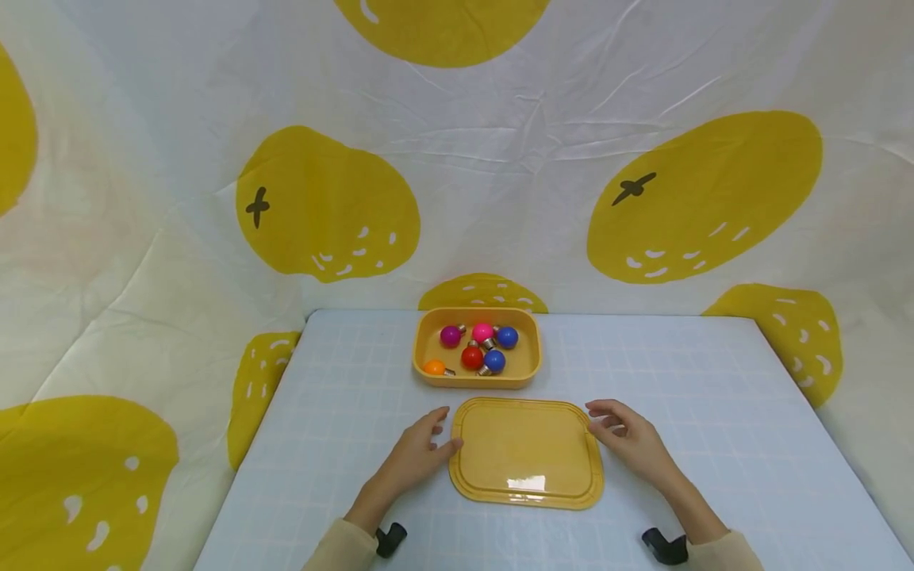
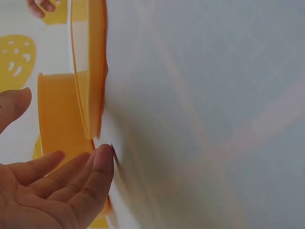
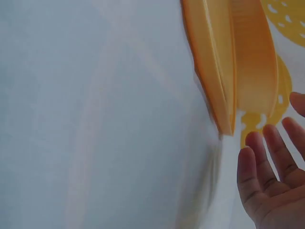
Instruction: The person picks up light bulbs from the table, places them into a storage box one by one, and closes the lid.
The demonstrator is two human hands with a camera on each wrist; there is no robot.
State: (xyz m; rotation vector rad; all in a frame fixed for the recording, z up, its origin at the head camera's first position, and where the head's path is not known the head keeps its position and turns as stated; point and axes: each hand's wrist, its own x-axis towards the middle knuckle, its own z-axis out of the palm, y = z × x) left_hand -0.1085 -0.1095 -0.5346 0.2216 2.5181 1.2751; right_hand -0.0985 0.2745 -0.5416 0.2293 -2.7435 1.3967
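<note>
A flat yellow lid with rounded corners lies on the table near its middle, its surface glossy. My left hand is at the lid's left edge, fingers loosely bent and thumb near the rim; touching or just apart, I cannot tell. Off the right edge is my right hand, fingers relaxed and nothing in its grasp. In the left wrist view, the left fingers lie beside the lid's side. The right wrist view shows the right fingers apart from the lid.
Behind the lid stands a yellow box without a cover. It holds several small coloured bulbs, among them a red bulb, an orange bulb and a purple bulb. A patterned cloth hangs behind the pale checked table.
</note>
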